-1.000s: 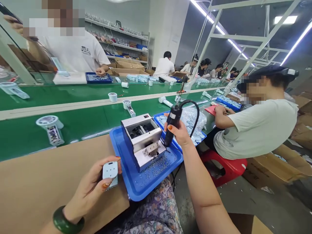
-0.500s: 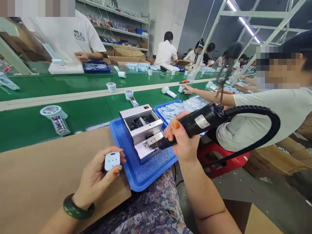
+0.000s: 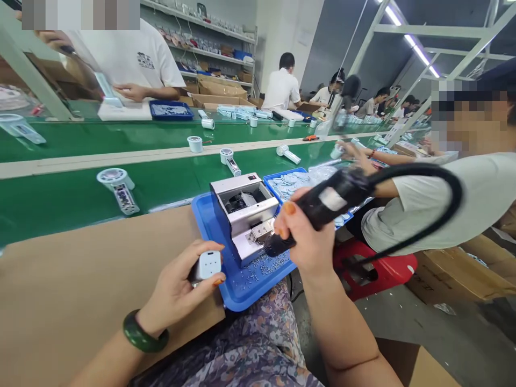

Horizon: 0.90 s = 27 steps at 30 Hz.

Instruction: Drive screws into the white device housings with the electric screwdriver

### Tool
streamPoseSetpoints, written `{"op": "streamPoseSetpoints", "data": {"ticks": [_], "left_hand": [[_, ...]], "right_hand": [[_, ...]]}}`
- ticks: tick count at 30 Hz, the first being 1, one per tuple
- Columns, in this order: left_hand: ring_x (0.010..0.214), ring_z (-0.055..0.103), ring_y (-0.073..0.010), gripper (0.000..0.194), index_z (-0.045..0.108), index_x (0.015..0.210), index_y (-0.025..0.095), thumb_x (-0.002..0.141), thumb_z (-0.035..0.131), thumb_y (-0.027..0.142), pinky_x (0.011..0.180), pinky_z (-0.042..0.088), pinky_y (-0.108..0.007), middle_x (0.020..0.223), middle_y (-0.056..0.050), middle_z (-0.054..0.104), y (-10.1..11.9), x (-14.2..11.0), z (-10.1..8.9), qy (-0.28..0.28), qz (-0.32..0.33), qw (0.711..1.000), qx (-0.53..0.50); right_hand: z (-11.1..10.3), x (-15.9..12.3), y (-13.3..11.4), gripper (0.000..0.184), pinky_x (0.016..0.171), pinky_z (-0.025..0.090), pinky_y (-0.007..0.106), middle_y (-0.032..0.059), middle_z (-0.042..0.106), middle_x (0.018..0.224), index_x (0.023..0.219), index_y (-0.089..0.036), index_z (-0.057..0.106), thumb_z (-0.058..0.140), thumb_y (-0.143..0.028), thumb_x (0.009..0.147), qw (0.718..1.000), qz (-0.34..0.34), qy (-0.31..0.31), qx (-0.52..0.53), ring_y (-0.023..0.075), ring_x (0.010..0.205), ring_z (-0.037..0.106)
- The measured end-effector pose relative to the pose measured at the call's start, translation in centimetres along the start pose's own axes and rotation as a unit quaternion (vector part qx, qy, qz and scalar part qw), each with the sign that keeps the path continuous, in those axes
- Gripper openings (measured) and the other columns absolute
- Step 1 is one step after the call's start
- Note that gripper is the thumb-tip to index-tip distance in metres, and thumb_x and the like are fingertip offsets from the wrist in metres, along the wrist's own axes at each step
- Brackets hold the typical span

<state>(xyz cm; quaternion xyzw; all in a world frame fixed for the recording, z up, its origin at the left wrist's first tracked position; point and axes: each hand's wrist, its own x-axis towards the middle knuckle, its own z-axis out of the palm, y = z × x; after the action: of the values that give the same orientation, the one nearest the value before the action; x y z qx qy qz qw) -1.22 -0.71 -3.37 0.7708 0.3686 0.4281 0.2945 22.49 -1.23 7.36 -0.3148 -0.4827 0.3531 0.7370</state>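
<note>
My left hand [image 3: 177,290] grips a small light blue plastic housing [image 3: 210,264] between thumb and fingers; its end face with several small holes is turned up. In my right hand [image 3: 306,236] is a black electric screwdriver [image 3: 328,201], tilted with its nose down to the left and a thick black cable at its back. The screwdriver's tip is at the front outlet of a silver screw feeder [image 3: 244,215]; whether it touches, I cannot tell. The feeder stands in a blue tray [image 3: 234,301], where many small screws [image 3: 262,269] lie loose.
Brown cardboard [image 3: 100,274] covers the bench at left. Behind it, a green conveyor belt [image 3: 169,183] carries light blue fan-like units [image 3: 116,183]. A second blue tray [image 3: 278,174] of light blue parts stands behind the feeder. A co-worker [image 3: 455,193] sits close at right by a red stool [image 3: 374,269].
The view has shifted, so the scene sits further right. My left hand has brought the housing slightly closer to the tray. The screwdriver stays near the feeder outlet, blurred by motion.
</note>
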Motion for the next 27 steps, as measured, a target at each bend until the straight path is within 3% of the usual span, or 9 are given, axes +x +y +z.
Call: {"op": "streamPoseSetpoints", "data": {"ticks": [2, 4, 8, 14, 20, 27], "left_hand": [[0.077, 0.071, -0.0206, 0.036, 0.069, 0.119, 0.022, 0.098, 0.069, 0.052, 0.069, 0.057, -0.029, 0.095, -0.005, 0.074, 0.2, 0.1, 0.0, -0.008, 0.002, 1.000, 0.004], [0.077, 0.070, -0.0201, 0.038, 0.069, 0.119, 0.023, 0.098, 0.068, 0.054, 0.070, 0.056, -0.029, 0.095, -0.005, 0.074, 0.4, 0.0, 0.0, 0.004, -0.014, 1.000, 0.002], [0.078, 0.069, -0.0197, 0.040, 0.068, 0.120, 0.024, 0.099, 0.068, 0.058, 0.075, 0.056, -0.030, 0.096, -0.004, 0.073, 1.0, -0.2, -0.2, 0.024, -0.049, 0.998, -0.012], [0.075, 0.072, -0.0205, 0.041, 0.066, 0.118, 0.024, 0.097, 0.068, 0.059, 0.071, 0.057, -0.029, 0.093, -0.002, 0.073, 0.7, -0.1, -0.3, 0.015, -0.041, 0.999, -0.016], [0.078, 0.071, -0.0204, 0.038, 0.066, 0.119, 0.024, 0.098, 0.067, 0.056, 0.074, 0.057, -0.030, 0.095, -0.002, 0.073, 1.1, -0.1, -0.3, 0.009, -0.045, 0.999, -0.007], [0.079, 0.071, -0.0197, 0.033, 0.065, 0.121, 0.025, 0.100, 0.066, 0.050, 0.074, 0.057, -0.028, 0.095, -0.001, 0.072, 1.3, -0.2, -0.2, 0.012, -0.034, 0.999, -0.001]], "right_hand": [[-0.3, 0.2, -0.1, 0.027, 0.050, 0.047, 0.025, -0.0113, 0.054, 0.056, 0.094, -0.025, 0.060, 0.083, -0.039, 0.090, 0.998, -0.051, 0.021, 0.001, 0.0079, 0.046, 0.051], [-0.4, 0.4, 0.4, 0.030, 0.049, 0.046, 0.025, -0.0112, 0.053, 0.056, 0.092, -0.025, 0.059, 0.084, -0.042, 0.088, 0.997, -0.062, 0.035, -0.021, 0.0082, 0.045, 0.050], [-0.2, 0.6, 1.6, 0.035, 0.050, 0.044, 0.026, -0.0113, 0.052, 0.056, 0.089, -0.024, 0.056, 0.084, -0.045, 0.086, 0.998, -0.030, 0.039, -0.044, 0.0071, 0.045, 0.047], [-0.4, -0.1, 1.2, 0.027, 0.049, 0.043, 0.025, -0.0097, 0.054, 0.060, 0.089, -0.022, 0.059, 0.083, -0.032, 0.084, 0.998, 0.036, 0.002, -0.059, 0.0067, 0.047, 0.048], [-0.8, 0.3, 1.0, 0.030, 0.051, 0.046, 0.025, -0.0110, 0.053, 0.056, 0.093, -0.024, 0.059, 0.082, -0.042, 0.088, 0.998, -0.039, 0.044, -0.029, 0.0079, 0.046, 0.050], [0.1, -0.2, 1.6, 0.025, 0.047, 0.043, 0.023, -0.0097, 0.053, 0.059, 0.086, -0.022, 0.056, 0.081, -0.028, 0.083, 0.999, 0.009, 0.023, -0.049, 0.0063, 0.046, 0.047]]}}
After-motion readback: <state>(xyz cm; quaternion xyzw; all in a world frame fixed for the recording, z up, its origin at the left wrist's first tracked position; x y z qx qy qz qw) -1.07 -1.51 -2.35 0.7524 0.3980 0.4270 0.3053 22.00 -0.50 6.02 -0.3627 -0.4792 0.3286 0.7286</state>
